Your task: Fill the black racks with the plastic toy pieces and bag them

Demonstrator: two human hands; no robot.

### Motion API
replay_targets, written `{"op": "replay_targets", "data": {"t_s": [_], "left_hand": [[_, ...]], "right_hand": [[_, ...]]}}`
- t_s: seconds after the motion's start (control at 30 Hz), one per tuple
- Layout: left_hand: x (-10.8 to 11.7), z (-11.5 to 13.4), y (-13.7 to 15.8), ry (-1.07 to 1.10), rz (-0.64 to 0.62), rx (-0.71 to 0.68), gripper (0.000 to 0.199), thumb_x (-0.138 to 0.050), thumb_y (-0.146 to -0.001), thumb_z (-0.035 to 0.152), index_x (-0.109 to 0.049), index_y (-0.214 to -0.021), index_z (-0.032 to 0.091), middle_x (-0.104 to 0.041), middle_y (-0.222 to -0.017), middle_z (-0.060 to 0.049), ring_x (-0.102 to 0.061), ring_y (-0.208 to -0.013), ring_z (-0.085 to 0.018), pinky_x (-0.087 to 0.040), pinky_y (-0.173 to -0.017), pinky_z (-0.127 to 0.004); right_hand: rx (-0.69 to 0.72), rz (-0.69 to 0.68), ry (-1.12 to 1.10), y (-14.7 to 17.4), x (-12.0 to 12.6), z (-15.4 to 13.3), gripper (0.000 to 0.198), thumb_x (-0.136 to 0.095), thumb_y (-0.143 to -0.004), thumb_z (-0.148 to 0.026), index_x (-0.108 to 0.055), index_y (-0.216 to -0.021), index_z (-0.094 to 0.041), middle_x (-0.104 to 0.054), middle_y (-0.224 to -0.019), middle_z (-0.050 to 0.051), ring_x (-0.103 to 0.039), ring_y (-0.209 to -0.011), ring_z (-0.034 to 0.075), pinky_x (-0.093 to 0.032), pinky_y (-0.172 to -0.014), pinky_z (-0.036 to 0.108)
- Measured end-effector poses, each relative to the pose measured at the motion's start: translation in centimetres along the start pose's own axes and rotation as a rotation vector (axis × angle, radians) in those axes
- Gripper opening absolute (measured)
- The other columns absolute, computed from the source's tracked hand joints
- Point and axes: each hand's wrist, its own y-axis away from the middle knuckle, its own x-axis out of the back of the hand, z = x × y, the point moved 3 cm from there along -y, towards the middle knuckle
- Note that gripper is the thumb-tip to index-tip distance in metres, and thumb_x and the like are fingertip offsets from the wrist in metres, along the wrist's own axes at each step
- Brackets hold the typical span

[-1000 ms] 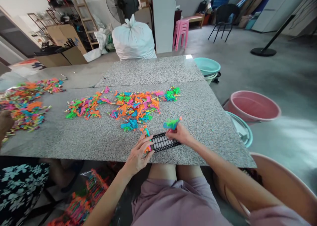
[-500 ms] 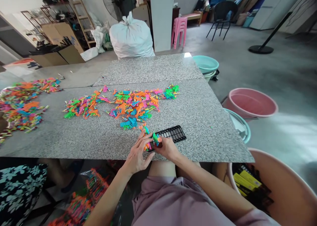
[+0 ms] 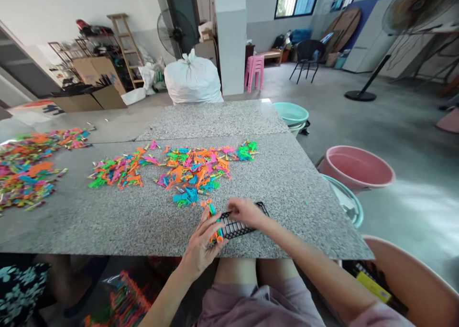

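My left hand [image 3: 201, 245] is at the left end of a black plastic grid tray [image 3: 236, 227] near the table's front edge. Its fingers and thumb close around a row of small bright plastic pieces [image 3: 214, 234], orange, blue and green, standing in that end. Over the tray's middle, my right hand [image 3: 245, 212] is closed with its fingers bent down; whatever they may hold is hidden. The tray's right part shows beyond this hand. Just past the tray lie heaps of similar plastic pieces [image 3: 197, 167], with a blue cluster [image 3: 186, 196] closest.
More plastic pieces pile up at the table's left [image 3: 30, 174]. A tied white sack [image 3: 193, 78] stands behind the speckled table [image 3: 287, 183]. Pink [image 3: 358, 167] and turquoise tubs [image 3: 291, 113] line the right side, with an orange tub [image 3: 423, 288] at the lower right.
My right hand has moved away from the row at the tray's left end to over its middle. The bright piece at its fingertips no longer shows there. The view has tilted up.
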Motion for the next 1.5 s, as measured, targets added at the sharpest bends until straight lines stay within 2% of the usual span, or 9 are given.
{"op": "replay_targets", "data": {"t_s": [0.07, 0.17, 0.37, 0.63, 0.77, 0.97, 1.07, 1.2, 1.5], "left_hand": [[-0.1, 0.0, -0.2, -0.010, 0.026, -0.029, 0.027, -0.061, -0.091, 0.023, -0.057, -0.118, 0.022, -0.058, -0.136, -0.010, -0.023, -0.148, -0.025, -0.046, -0.108, -0.046], [-0.1, 0.0, -0.3, -0.016, 0.030, -0.049, 0.025, -0.060, -0.092, 0.024, -0.058, -0.116, 0.021, -0.059, -0.135, -0.011, -0.022, -0.148, -0.026, -0.047, -0.107, -0.046], [0.5, 0.1, 0.0, -0.060, 0.018, -0.038, 0.026, -0.061, -0.091, 0.025, -0.058, -0.116, 0.021, -0.061, -0.131, -0.012, -0.029, -0.146, -0.027, -0.051, -0.103, -0.042], [0.6, -0.1, -0.2, -0.082, -0.057, -0.038, 0.031, -0.063, -0.088, 0.023, -0.057, -0.118, 0.024, -0.059, -0.135, -0.010, -0.030, -0.145, -0.030, -0.054, -0.100, -0.047], [0.2, -0.2, 0.1, -0.089, -0.027, -0.040, 0.031, -0.062, -0.087, 0.021, -0.056, -0.118, 0.023, -0.061, -0.132, -0.010, -0.028, -0.146, -0.028, -0.056, -0.099, -0.045], [0.3, 0.2, 0.2, -0.039, -0.069, 0.029, 0.028, -0.063, -0.088, 0.020, -0.057, -0.116, 0.023, -0.059, -0.134, -0.010, -0.025, -0.147, -0.028, -0.050, -0.106, -0.047], [0.3, 0.1, 0.1, -0.012, -0.069, 0.029, 0.029, -0.063, -0.088, 0.019, -0.056, -0.116, 0.022, -0.059, -0.134, -0.010, -0.024, -0.148, -0.028, -0.047, -0.108, -0.047], [0.3, 0.0, -0.2, 0.003, -0.053, 0.025, 0.029, -0.064, -0.088, 0.019, -0.056, -0.116, 0.022, -0.059, -0.134, -0.011, -0.027, -0.147, -0.028, -0.046, -0.109, -0.048], [1.0, 0.3, -0.3, 0.048, -0.045, 0.051, 0.028, -0.066, -0.087, 0.018, -0.058, -0.114, 0.021, -0.059, -0.134, -0.012, -0.027, -0.146, -0.028, -0.041, -0.112, -0.051]], "right_hand": [[-0.092, 0.212, 0.145, -3.6, 3.1, 1.7, 0.036, -0.052, -0.091, -0.015, -0.057, -0.127, -0.018, -0.064, -0.120, 0.010, -0.061, -0.107, 0.020, -0.046, -0.086, 0.027], [-0.097, 0.211, 0.357, -7.9, 4.4, 2.3, 0.049, -0.040, -0.096, -0.013, -0.043, -0.144, -0.022, -0.046, -0.145, 0.013, -0.045, -0.132, 0.024, -0.044, -0.097, 0.034], [-0.112, 0.133, 0.440, -7.1, 1.0, 1.3, 0.042, -0.040, -0.093, -0.009, -0.054, -0.133, -0.014, -0.063, -0.116, 0.017, -0.058, -0.114, 0.027, -0.045, -0.097, 0.038], [0.071, 0.214, 0.568, -13.4, 8.1, 5.5, 0.041, -0.039, -0.093, -0.006, -0.056, -0.128, -0.016, -0.049, -0.140, 0.016, -0.050, -0.120, 0.027, -0.048, -0.086, 0.035], [0.235, 0.118, 0.564, -16.1, 8.7, 6.6, 0.025, -0.049, -0.090, -0.005, -0.067, -0.103, -0.015, -0.063, -0.119, 0.012, -0.057, -0.107, 0.021, -0.047, -0.086, 0.031], [0.267, 0.151, 0.344, -11.2, 8.8, 9.4, 0.023, -0.046, -0.089, -0.005, -0.065, -0.101, -0.013, -0.062, -0.115, 0.013, -0.055, -0.116, 0.020, -0.043, -0.098, 0.033], [0.052, 0.272, -0.142, -5.9, 7.0, 10.1, 0.017, -0.046, -0.089, -0.015, -0.059, -0.099, -0.011, -0.064, -0.093, 0.010, -0.063, -0.083, 0.017, -0.051, -0.081, 0.032], [-0.030, 0.102, -0.758, -0.5, 1.4, 7.7, 0.018, -0.055, -0.083, -0.030, -0.053, -0.091, -0.015, -0.059, -0.067, -0.001, -0.058, -0.057, 0.013, -0.049, -0.058, 0.025], [-0.003, 0.340, -0.390, 0.8, -0.5, 2.8, 0.021, -0.064, -0.070, -0.007, -0.053, -0.086, -0.017, -0.065, -0.082, 0.001, -0.061, -0.073, 0.013, -0.046, -0.069, 0.023]]}}
